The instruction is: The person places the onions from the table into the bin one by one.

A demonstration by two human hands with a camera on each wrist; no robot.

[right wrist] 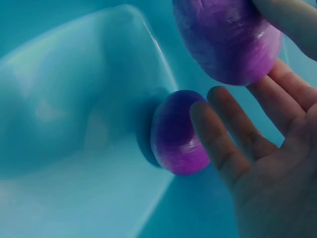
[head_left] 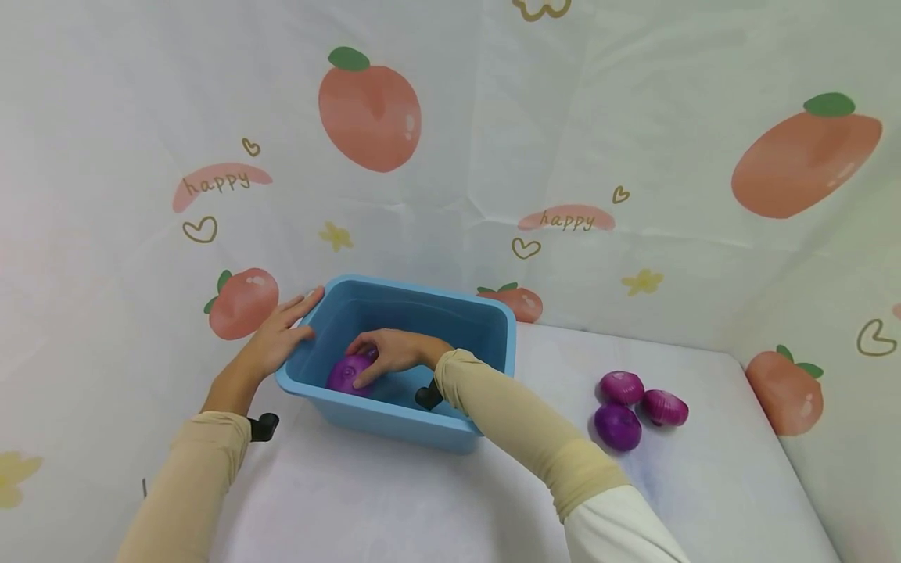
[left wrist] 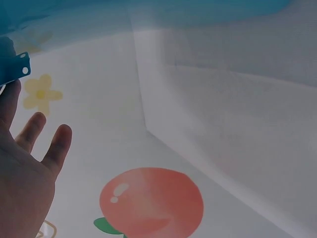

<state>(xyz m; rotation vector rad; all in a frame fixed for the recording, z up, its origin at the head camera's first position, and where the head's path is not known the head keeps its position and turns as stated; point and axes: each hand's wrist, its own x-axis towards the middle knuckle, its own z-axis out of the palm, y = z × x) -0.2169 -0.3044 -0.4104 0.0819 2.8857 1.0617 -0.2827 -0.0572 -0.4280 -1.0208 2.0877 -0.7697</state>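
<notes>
A blue plastic bin (head_left: pixel 401 420) stands on the white cloth. Inside its left part, my right hand (head_left: pixel 397 349) holds a purple onion (head_left: pixel 345 377) between thumb and fingers. The right wrist view shows this onion closer, with a second onion (right wrist: pixel 178 134) lying lower in the bin, near the fingertips. My left hand (head_left: pixel 276 340) rests at the bin's left rim, its thumb toward the inner side. In the left wrist view the fingers (left wrist: pixel 58 148) of that hand look straight, and part of it is cut off by the frame edge.
Three more purple onions lie grouped on the table to the right of the bin: one at the back (head_left: pixel 622 388), one in front (head_left: pixel 618 428) and one at the right (head_left: pixel 665 407). A white sheet (head_left: pixel 436 203) with fruit prints hangs behind the bin.
</notes>
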